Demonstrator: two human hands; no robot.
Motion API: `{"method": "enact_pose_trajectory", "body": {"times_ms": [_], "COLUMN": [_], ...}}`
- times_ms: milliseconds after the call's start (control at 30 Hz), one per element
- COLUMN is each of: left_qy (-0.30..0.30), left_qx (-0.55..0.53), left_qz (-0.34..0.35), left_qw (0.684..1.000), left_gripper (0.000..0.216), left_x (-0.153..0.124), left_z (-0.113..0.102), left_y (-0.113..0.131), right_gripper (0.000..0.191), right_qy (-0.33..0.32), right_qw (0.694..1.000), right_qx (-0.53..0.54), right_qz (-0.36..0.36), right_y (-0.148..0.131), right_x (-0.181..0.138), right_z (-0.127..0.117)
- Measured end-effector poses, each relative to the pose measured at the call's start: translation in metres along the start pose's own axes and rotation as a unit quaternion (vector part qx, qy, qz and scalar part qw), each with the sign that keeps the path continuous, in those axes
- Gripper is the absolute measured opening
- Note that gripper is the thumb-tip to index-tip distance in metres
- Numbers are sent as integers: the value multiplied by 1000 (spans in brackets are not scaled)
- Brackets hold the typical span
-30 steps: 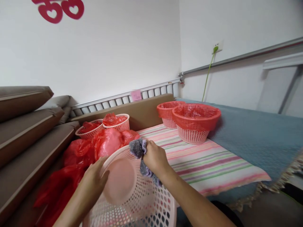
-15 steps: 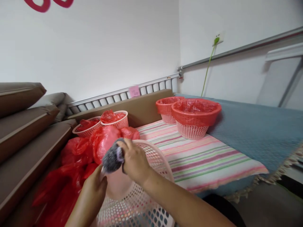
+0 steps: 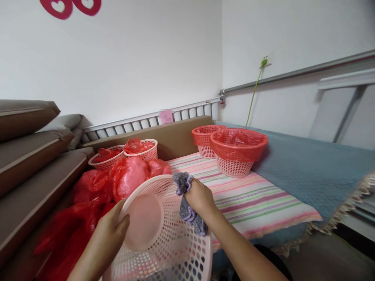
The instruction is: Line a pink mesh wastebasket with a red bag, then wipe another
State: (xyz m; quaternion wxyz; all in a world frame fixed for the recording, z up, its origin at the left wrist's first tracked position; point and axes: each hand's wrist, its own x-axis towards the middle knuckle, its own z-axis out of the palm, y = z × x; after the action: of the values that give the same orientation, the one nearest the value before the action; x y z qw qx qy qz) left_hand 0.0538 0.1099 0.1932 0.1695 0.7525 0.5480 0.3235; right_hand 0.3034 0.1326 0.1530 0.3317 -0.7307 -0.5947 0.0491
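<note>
A pale pink plastic basket (image 3: 175, 218) with a perforated wall is tilted towards me, its round solid bottom showing inside. My left hand (image 3: 113, 230) is closed around its left rim, thumb on the inner side. In my right hand (image 3: 202, 199) is a bunched grey cleaning cloth (image 3: 187, 210) with a purple edge. The cloth lies against the basket's upper right rim and hangs down over the wall there.
Red plastic bags (image 3: 93, 191) are heaped at left, beside stacked brown cushions (image 3: 35, 183). Two pink baskets (image 3: 149, 154) holding red bags stand behind. Two baskets lined with red bags (image 3: 234, 166) sit on a striped cloth (image 3: 263, 207) over a blue cover (image 3: 307, 156).
My right hand has moved the cloth from the left rim across to the upper right rim. The left hand keeps its hold on the basket's left side.
</note>
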Motion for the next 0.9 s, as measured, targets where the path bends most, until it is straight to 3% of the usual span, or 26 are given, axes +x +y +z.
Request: {"method": "enact_pose_trajectory", "body": {"times_ms": [167,267,367,467,700,900], "left_qy": [-85,-80,-65,-63,-3,36], "left_qx": [-35,-65,-90,-111,-150,-151], "left_qz": [37,44,33,10,-48,-36], "left_qw": [995,994,993,992,988,987], "left_gripper": [44,49,51,51,45,43], "left_x": [27,30,23,15,-4,-18], "left_z": [-13,-10,-6,-8,-13,-4], "left_y": [2,-6,-15,-18,-27,-27], "right_gripper": [30,35,42,44,30,38], "right_qy": [40,55,65,53,-18,-87], "right_qw": [986,975,967,973,998,984], "right_qx": [13,3,20,53,56,153], "right_qz": [-161,-217,-246,-219,2,26], "right_y": [-63,-84,-88,-80,-15,40], "right_x": [-8,-13,-14,-9,3,-5], "right_z": [-19,-9,2,5,11,21]}}
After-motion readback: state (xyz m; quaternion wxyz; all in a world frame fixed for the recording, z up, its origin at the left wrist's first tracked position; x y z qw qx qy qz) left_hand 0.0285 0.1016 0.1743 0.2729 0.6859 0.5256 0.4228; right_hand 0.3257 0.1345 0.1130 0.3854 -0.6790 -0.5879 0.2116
